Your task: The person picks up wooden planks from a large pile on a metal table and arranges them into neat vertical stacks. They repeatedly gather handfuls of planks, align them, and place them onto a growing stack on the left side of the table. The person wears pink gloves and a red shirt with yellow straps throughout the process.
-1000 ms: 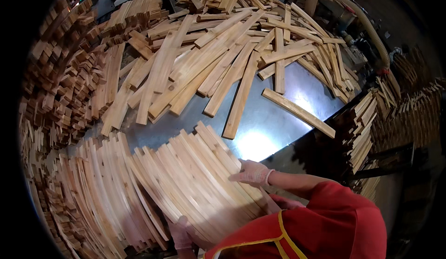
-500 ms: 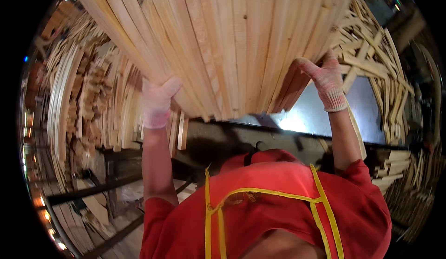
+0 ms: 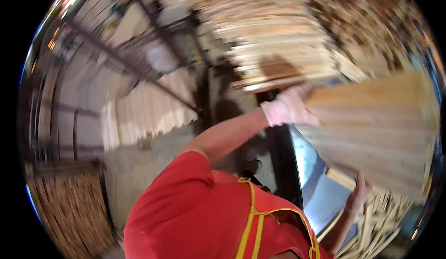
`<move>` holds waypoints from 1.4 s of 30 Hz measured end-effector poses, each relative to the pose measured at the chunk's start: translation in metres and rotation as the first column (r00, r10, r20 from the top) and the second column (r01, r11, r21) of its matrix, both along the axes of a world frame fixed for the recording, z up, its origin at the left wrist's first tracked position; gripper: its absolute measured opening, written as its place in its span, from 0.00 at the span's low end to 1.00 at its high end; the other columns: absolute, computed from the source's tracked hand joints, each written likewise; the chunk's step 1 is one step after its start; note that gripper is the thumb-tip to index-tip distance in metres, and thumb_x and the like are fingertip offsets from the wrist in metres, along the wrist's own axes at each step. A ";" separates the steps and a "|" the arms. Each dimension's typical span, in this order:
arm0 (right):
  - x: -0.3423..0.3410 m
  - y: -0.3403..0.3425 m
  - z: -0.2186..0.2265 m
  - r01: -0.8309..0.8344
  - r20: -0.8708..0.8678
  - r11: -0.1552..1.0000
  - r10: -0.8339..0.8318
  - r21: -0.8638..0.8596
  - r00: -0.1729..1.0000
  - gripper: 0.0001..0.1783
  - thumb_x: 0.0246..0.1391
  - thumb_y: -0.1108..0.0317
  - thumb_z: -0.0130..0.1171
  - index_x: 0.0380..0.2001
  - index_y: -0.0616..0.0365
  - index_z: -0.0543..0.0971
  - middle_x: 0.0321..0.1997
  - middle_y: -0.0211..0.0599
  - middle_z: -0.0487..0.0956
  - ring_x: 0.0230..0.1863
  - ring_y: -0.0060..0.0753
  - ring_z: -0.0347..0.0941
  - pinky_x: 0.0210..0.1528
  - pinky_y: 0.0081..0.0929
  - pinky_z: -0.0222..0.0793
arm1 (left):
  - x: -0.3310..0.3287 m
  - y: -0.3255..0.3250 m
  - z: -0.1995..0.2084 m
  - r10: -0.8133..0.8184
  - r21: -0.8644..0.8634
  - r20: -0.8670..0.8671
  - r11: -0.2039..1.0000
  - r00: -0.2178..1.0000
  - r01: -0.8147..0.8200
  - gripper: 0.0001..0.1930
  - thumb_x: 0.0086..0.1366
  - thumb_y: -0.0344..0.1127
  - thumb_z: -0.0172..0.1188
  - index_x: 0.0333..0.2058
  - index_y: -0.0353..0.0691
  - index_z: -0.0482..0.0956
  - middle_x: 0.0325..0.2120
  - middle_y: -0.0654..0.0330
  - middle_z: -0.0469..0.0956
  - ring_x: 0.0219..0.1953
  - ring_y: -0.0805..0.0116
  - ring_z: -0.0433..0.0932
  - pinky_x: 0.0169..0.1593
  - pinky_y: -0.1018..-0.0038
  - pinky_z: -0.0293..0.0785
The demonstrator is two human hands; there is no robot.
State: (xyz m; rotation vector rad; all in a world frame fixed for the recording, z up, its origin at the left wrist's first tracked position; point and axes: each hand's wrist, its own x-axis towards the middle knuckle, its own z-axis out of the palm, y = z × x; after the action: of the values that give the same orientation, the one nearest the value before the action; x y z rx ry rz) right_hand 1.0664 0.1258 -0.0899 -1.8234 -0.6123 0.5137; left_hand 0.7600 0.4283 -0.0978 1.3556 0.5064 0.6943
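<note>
A broad bundle of pale wooden slats [image 3: 371,126] is held at the right of the view, its boards side by side and blurred by motion. My left hand [image 3: 290,106], in a whitish-pink knit glove, grips the bundle's near upper corner, with the thumb on the face of the wood. Lower down, my right hand [image 3: 360,193] holds the bundle's opposite edge, and its fingers are partly hidden by the slats. Below the bundle lies a shiny metal tabletop [image 3: 307,166].
A stack of slats [image 3: 283,50] stands beyond my left arm. Loose thin strips [image 3: 378,219] lie heaped at the lower right. Dark metal rails [image 3: 134,71] cross the left side, near another row of boards [image 3: 148,110]. A crate of packed wood [image 3: 72,212] stands at lower left.
The view has swung round to the left, so the bundle now appears at the right instead of straight ahead. Both hands still hold it.
</note>
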 end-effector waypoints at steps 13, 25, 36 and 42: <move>-0.286 -0.026 -0.031 -0.646 -0.293 0.749 0.657 0.147 0.695 0.43 0.47 0.69 0.77 0.67 0.68 0.72 0.61 0.46 0.79 0.59 0.41 0.78 0.66 0.41 0.73 | -0.429 -0.267 0.023 0.727 0.655 -0.091 0.559 0.681 -0.509 0.54 0.46 0.47 0.82 0.70 0.35 0.66 0.49 0.42 0.82 0.50 0.41 0.82 0.55 0.54 0.78; -0.650 0.101 -0.096 -0.950 -0.387 0.312 0.874 -0.018 0.294 0.38 0.51 0.76 0.71 0.66 0.67 0.72 0.59 0.40 0.81 0.55 0.37 0.78 0.61 0.35 0.74 | -0.721 -0.385 -0.115 0.914 -0.002 -0.088 0.397 0.396 -0.918 0.50 0.60 0.44 0.79 0.74 0.35 0.60 0.62 0.45 0.75 0.64 0.53 0.76 0.70 0.58 0.69; -0.809 0.293 -0.266 -0.986 -0.467 0.139 0.869 -0.091 0.166 0.30 0.58 0.64 0.71 0.62 0.62 0.75 0.48 0.35 0.81 0.47 0.30 0.76 0.53 0.33 0.76 | -0.896 -0.288 -0.105 0.902 0.403 -0.411 0.311 0.133 -0.861 0.52 0.53 0.31 0.82 0.74 0.43 0.62 0.67 0.54 0.74 0.68 0.58 0.71 0.72 0.62 0.67; -0.921 0.344 -0.220 -0.965 -0.481 0.169 0.841 -0.199 0.246 0.26 0.49 0.71 0.75 0.53 0.65 0.82 0.47 0.36 0.85 0.47 0.31 0.80 0.51 0.32 0.77 | -0.960 -0.215 -0.151 0.865 -0.178 -0.365 0.299 0.345 -0.938 0.55 0.50 0.28 0.82 0.75 0.40 0.59 0.65 0.58 0.73 0.68 0.68 0.68 0.72 0.66 0.66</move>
State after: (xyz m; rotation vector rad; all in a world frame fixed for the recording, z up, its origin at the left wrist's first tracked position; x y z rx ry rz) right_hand 0.1450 0.4700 -0.3097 -1.5213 -1.5454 1.8899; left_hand -0.1996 0.2129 -0.2487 0.6435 1.5937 1.3200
